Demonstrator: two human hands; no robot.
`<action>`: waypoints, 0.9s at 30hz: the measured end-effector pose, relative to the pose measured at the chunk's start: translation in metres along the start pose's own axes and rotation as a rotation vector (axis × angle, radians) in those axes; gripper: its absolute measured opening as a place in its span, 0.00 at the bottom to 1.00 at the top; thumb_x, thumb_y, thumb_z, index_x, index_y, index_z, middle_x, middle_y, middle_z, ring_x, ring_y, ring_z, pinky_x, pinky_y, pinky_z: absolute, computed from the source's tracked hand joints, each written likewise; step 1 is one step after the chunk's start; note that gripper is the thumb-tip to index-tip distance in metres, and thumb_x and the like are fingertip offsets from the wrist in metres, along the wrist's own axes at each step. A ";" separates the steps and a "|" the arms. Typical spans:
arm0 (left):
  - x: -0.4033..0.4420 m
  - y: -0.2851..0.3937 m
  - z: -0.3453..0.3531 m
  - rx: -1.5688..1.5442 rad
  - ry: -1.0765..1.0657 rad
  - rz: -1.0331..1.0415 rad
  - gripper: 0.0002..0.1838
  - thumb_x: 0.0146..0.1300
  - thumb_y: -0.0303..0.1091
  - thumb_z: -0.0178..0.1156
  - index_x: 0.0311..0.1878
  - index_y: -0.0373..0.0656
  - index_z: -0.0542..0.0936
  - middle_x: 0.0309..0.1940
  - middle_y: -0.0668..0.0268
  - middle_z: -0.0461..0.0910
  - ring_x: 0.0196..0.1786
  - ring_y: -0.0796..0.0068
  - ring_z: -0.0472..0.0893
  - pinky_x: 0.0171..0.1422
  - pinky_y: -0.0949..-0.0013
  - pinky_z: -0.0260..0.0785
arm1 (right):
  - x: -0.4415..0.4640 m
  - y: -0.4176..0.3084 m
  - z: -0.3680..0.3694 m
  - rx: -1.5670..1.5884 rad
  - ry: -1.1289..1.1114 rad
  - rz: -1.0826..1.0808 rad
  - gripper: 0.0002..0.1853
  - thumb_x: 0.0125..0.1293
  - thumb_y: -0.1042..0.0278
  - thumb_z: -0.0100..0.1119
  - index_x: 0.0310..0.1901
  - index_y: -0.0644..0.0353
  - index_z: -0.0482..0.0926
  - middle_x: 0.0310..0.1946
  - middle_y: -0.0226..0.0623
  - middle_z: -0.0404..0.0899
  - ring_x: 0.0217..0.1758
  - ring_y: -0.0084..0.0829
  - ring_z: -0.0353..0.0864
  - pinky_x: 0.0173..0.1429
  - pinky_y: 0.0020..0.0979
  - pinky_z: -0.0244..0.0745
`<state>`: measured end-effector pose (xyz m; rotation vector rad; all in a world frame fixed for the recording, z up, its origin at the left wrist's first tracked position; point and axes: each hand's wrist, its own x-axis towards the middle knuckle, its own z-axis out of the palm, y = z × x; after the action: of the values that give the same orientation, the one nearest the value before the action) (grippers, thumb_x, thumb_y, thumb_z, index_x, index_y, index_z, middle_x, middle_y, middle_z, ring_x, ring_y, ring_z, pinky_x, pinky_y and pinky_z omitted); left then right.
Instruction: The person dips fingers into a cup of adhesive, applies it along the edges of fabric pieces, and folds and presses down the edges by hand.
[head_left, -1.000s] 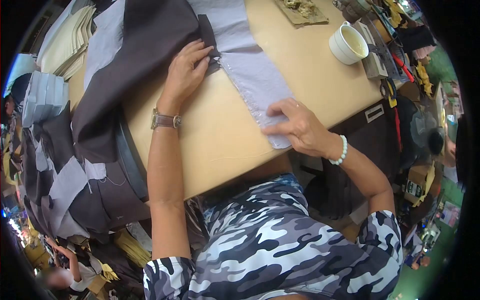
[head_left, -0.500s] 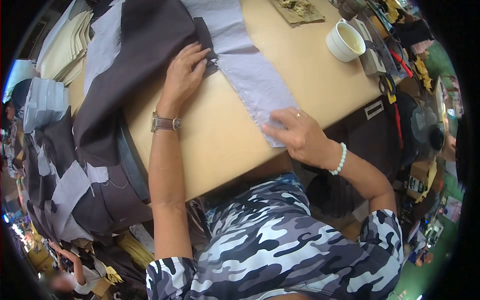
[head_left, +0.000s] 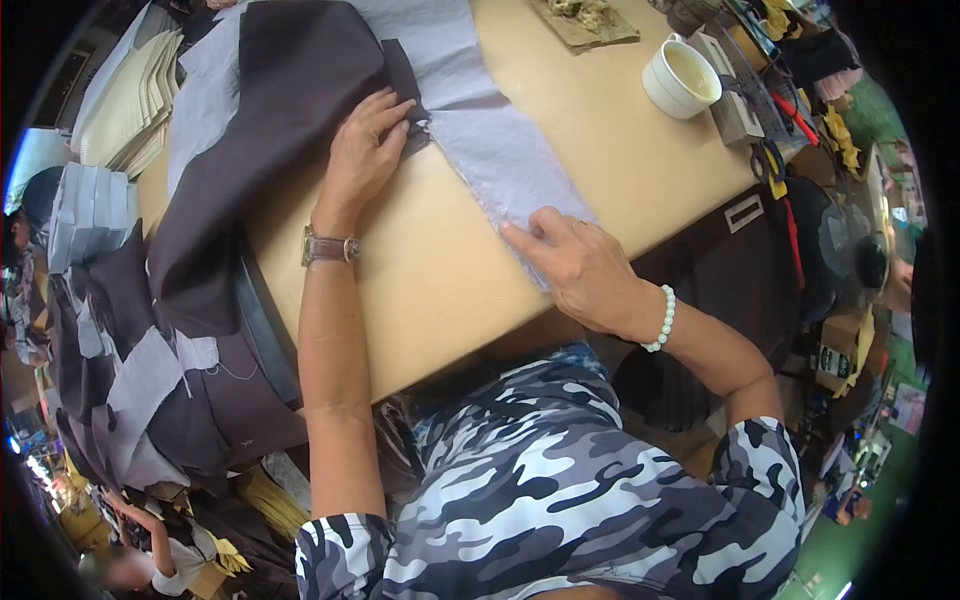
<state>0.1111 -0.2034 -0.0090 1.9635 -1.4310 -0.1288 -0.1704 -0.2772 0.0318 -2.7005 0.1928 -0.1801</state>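
Observation:
My left hand (head_left: 367,150) rests on the edge of a dark brown cloth (head_left: 310,70), palm down with its fingers stretched out. Beside its fingertips, a pale lilac-grey cloth strip (head_left: 520,155) runs down the table toward me, its left edge frayed. On the lower part of that strip sits my right hand (head_left: 590,268), fingers bent and thumb side toward the frayed edge. Whatever its fingers may hold is hidden beneath them. A small white tuft shows where the dark cloth meets the strip.
A white cup (head_left: 682,78) of pale paste stands at the back right of the table (head_left: 440,300), near a board with yellowish lumps (head_left: 585,20). Scissors (head_left: 768,168) hang by the right edge. Stacked pale sheets (head_left: 130,90) and draped dark cloth (head_left: 240,400) are at left. Another person (head_left: 140,550) is lower left.
My right hand has shifted slightly left along the strip, its fingers now nearer the frayed edge. My left hand stays on the dark cloth. The view has shifted slightly.

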 end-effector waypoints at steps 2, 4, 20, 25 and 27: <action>-0.001 -0.002 0.001 -0.013 0.003 0.002 0.16 0.61 0.29 0.55 0.53 0.42 0.80 0.57 0.50 0.74 0.66 0.58 0.69 0.68 0.63 0.59 | -0.004 -0.001 0.002 -0.053 0.012 -0.034 0.25 0.50 0.79 0.51 0.55 0.63 0.74 0.43 0.45 0.71 0.40 0.44 0.75 0.44 0.38 0.71; -0.001 -0.004 0.002 -0.023 0.004 0.008 0.16 0.61 0.29 0.55 0.53 0.42 0.80 0.57 0.50 0.74 0.65 0.58 0.69 0.68 0.63 0.59 | -0.012 -0.002 0.003 -0.101 0.061 -0.103 0.23 0.50 0.77 0.52 0.52 0.65 0.74 0.42 0.42 0.71 0.40 0.41 0.74 0.43 0.39 0.72; 0.000 -0.002 0.002 -0.001 -0.008 0.014 0.16 0.60 0.28 0.55 0.52 0.41 0.79 0.58 0.49 0.73 0.65 0.57 0.69 0.69 0.63 0.59 | -0.031 -0.008 0.002 -0.043 0.122 -0.041 0.20 0.46 0.81 0.52 0.46 0.65 0.75 0.44 0.46 0.72 0.42 0.45 0.75 0.46 0.38 0.72; -0.001 -0.002 0.003 -0.022 0.008 0.011 0.17 0.59 0.27 0.55 0.52 0.40 0.79 0.57 0.48 0.73 0.65 0.56 0.68 0.69 0.63 0.58 | -0.046 -0.003 -0.010 0.264 0.186 0.046 0.13 0.47 0.86 0.49 0.34 0.64 0.78 0.42 0.47 0.73 0.43 0.46 0.75 0.46 0.39 0.72; -0.002 0.002 0.002 0.002 0.018 0.020 0.17 0.59 0.27 0.55 0.52 0.40 0.80 0.57 0.48 0.73 0.65 0.55 0.69 0.69 0.62 0.59 | -0.038 -0.002 -0.024 0.318 0.278 0.100 0.14 0.49 0.88 0.47 0.37 0.67 0.77 0.41 0.49 0.74 0.45 0.48 0.75 0.49 0.38 0.71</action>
<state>0.1083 -0.2028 -0.0097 1.9468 -1.4391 -0.1009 -0.2116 -0.2791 0.0509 -2.3357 0.3487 -0.5116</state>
